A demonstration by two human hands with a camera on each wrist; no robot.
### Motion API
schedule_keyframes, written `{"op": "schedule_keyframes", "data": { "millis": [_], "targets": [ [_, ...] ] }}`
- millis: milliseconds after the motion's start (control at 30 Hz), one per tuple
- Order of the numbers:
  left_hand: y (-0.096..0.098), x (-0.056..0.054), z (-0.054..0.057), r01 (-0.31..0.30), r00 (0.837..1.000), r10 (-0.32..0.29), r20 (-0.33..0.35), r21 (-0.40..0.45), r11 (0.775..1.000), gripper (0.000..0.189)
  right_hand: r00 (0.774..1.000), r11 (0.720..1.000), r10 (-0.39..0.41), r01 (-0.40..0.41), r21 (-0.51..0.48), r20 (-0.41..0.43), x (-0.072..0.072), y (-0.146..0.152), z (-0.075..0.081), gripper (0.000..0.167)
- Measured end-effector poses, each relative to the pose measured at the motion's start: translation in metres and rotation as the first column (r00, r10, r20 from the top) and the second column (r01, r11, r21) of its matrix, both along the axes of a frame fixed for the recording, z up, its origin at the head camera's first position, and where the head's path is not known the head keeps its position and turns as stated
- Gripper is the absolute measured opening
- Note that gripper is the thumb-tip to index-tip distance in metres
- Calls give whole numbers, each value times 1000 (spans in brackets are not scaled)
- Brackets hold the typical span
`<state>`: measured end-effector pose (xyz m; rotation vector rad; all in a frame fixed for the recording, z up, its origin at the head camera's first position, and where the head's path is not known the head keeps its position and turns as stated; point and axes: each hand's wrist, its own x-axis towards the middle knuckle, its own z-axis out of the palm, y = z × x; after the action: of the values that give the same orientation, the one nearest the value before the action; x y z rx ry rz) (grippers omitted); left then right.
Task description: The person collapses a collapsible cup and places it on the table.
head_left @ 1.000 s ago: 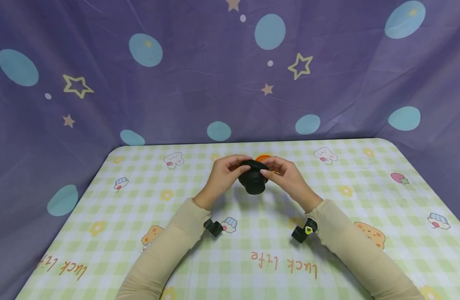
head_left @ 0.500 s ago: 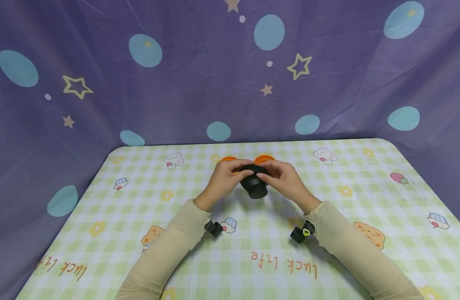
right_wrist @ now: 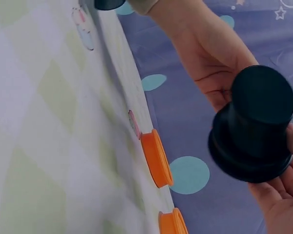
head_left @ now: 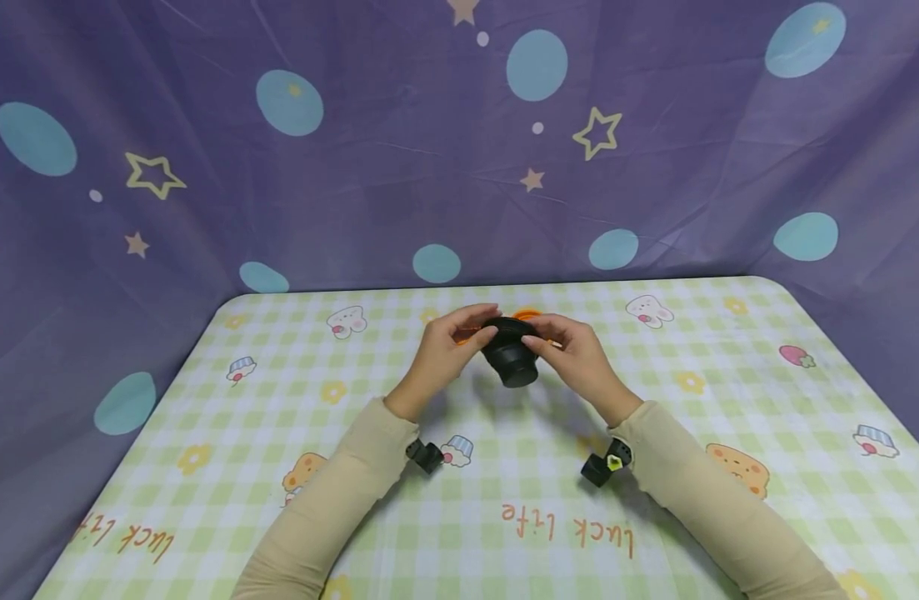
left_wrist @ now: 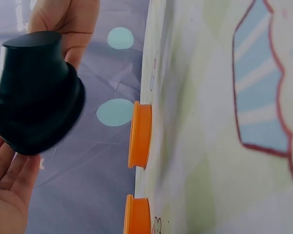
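Observation:
Between both hands is a black stepped cup (head_left: 513, 357), its wide rim uppermost and its narrow base downward, held above the table. My left hand (head_left: 440, 354) pinches the rim's left side, with the thumb on the near face and the fingers behind. On the opposite side, my right hand (head_left: 579, 360) grips the rim the same way. In the right wrist view the cup's flat round base (right_wrist: 263, 95) faces the camera, above a thick ring. The left wrist view shows the cup's body (left_wrist: 34, 92) leaning, with my left fingers (left_wrist: 19, 170) against the rim. The cup's inside is hidden.
Two low orange round pieces with flared rims stand on the table behind the hands: one orange piece (left_wrist: 141, 135) and another orange piece (left_wrist: 137, 214). The hands partly cover them in the head view. A green checked cloth (head_left: 459, 550) covers the table; a purple curtain (head_left: 369, 200) hangs behind.
The cup dips toward me and tilts half a second ago, then rises back with its base now slightly right. My left hand shifts slightly left and its fingers lift a little from the rim.

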<state>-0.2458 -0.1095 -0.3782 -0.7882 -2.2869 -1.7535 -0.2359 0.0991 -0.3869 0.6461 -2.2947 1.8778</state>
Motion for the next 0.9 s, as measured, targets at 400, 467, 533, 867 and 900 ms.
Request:
{"op": "schedule_keyframes", "data": {
  "millis": [400,467,533,867,900],
  "targets": [
    [0,-1,-1,48,997,-51,59,57,997,38,993,955,58,-25,-294,104,1,-3,-4,14],
    [1,0,-1,36,996,-41,74,68,997,37,991,953,63,-26,-301,114,1,-4,-5,14],
    [1,1,0,27,996,-34,88,79,997,37,991,953,65,-26,-302,119,1,-5,-6,14],
    [4,2,2,5,992,-19,126,111,994,32,993,962,70,-42,-270,97,2,-6,-7,21],
    [5,3,2,4,992,-19,128,114,993,31,993,962,69,-41,-268,96,2,-6,-7,22]
  ]
}}
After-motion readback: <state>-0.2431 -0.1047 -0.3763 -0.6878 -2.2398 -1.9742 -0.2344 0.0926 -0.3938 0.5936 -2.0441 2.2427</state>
